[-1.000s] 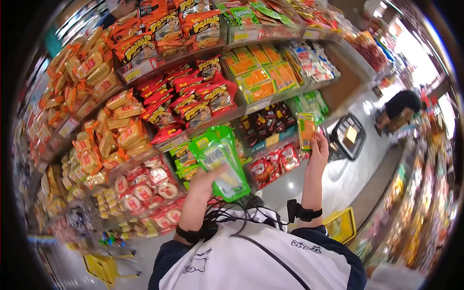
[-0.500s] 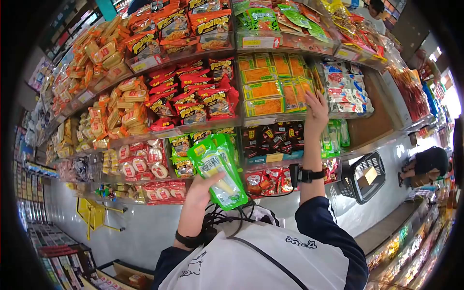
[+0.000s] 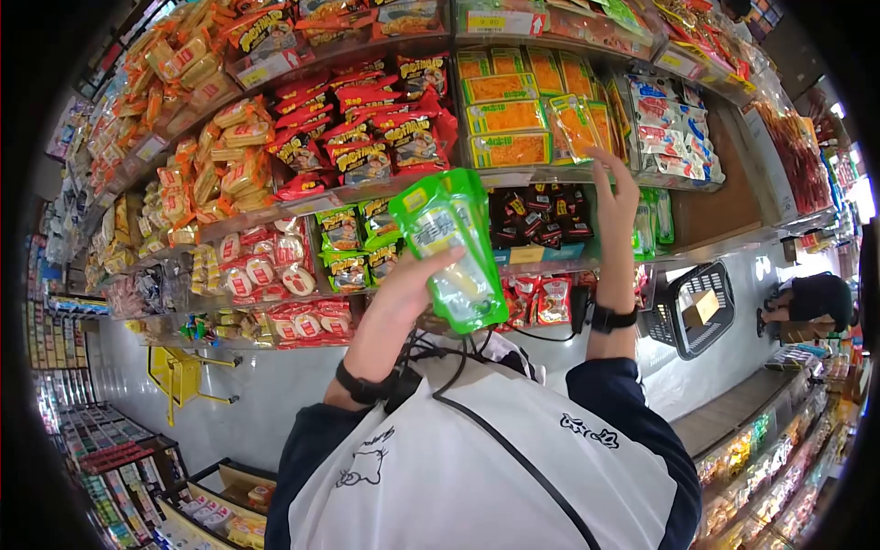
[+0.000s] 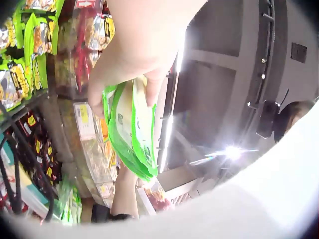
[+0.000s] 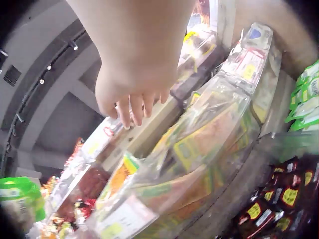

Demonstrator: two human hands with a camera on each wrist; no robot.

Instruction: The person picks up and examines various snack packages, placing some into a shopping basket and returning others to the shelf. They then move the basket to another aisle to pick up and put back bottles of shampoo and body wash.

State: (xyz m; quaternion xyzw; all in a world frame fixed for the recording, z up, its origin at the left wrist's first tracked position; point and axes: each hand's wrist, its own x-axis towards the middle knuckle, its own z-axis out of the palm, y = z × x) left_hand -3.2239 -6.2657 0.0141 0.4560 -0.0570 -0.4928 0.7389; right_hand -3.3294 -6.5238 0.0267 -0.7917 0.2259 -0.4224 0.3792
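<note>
While the left hand [image 3: 401, 295] pinches the green pouch [image 3: 451, 246] by its lower half, held up near the middle shelves, the right hand [image 3: 616, 194] is up at the far right with fingers straight and spread, just beside a tilted orange packet [image 3: 574, 124] above the shelf edge [image 3: 502, 178]; contact cannot be told. Risks, judged: the packet leans outward and looks loosely seated; a brush of the fingertips could tip it off; the pouch, gripped at one end only, could slip.
</note>
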